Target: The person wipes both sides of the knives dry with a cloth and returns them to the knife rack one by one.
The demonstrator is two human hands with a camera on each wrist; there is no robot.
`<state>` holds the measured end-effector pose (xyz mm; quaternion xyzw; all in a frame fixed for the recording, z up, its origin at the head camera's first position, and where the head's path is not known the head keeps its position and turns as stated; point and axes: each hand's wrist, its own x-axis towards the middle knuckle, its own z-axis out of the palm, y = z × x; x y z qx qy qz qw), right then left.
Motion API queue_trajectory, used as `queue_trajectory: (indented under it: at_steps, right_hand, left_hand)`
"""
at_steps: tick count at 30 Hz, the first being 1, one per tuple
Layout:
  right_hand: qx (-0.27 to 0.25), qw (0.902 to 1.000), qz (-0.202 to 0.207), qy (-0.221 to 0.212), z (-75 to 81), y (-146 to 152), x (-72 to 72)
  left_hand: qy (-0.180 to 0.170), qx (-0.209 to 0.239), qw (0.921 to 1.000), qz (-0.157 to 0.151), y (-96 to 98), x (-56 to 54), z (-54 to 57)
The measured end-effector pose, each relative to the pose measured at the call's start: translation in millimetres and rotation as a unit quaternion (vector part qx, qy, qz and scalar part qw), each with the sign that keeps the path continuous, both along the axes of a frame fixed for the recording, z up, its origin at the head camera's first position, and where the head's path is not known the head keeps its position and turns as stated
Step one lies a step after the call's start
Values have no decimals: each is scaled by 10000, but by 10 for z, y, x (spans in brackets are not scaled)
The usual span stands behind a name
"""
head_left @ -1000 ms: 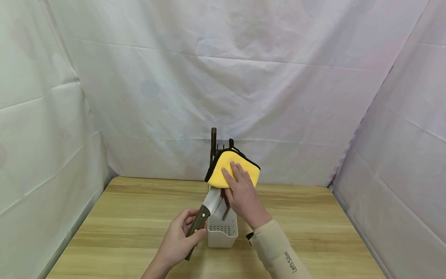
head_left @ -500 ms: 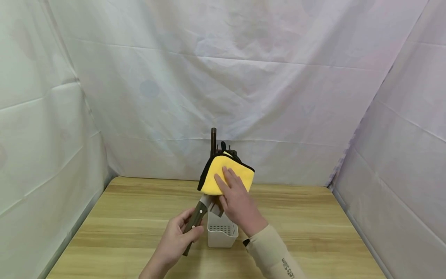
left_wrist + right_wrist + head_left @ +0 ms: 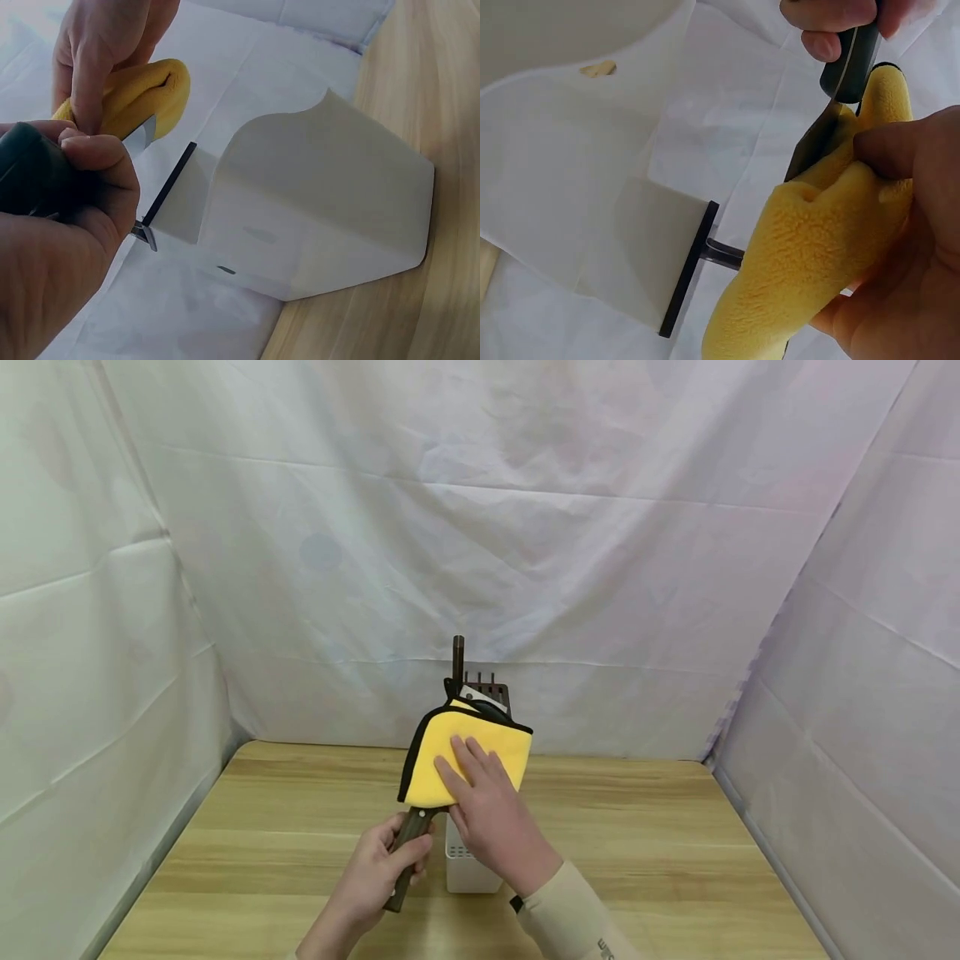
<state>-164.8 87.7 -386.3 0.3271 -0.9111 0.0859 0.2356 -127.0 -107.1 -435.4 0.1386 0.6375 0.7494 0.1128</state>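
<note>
My left hand grips a knife by its dark riveted handle, in front of a white holder. A folded yellow cloth with black edging covers most of the blade. Past the cloth's upper edge shows a pale metal corner with a small hole. My right hand holds the cloth against the blade, fingers laid along its top. In the right wrist view the thumb presses the cloth from the other side, so it wraps the blade. Bare metal shows close to the handle there.
The white holder, with a perforated wall, stands upright on the wooden table, partly behind the right hand. A dark slotted rack and a dark upright handle rise behind the cloth. White curtains enclose the table.
My right hand has moved the cloth down and left along the blade to the handle, covering the bare metal seen before. The left hand has shifted slightly left and down with the knife.
</note>
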Motion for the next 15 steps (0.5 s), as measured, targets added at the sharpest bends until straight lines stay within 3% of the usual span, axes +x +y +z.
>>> queue_trajectory:
  at_steps: [6,15]
  right_hand:
    - [-54,9999,-4,130,2,-22,18]
    - [-525,9986,-7,-66,-31,-24,-39]
  left_hand:
    - [39,114,9998,-182,-33,-4,27]
    - [-246,-17,9996,-131,-18,19,90]
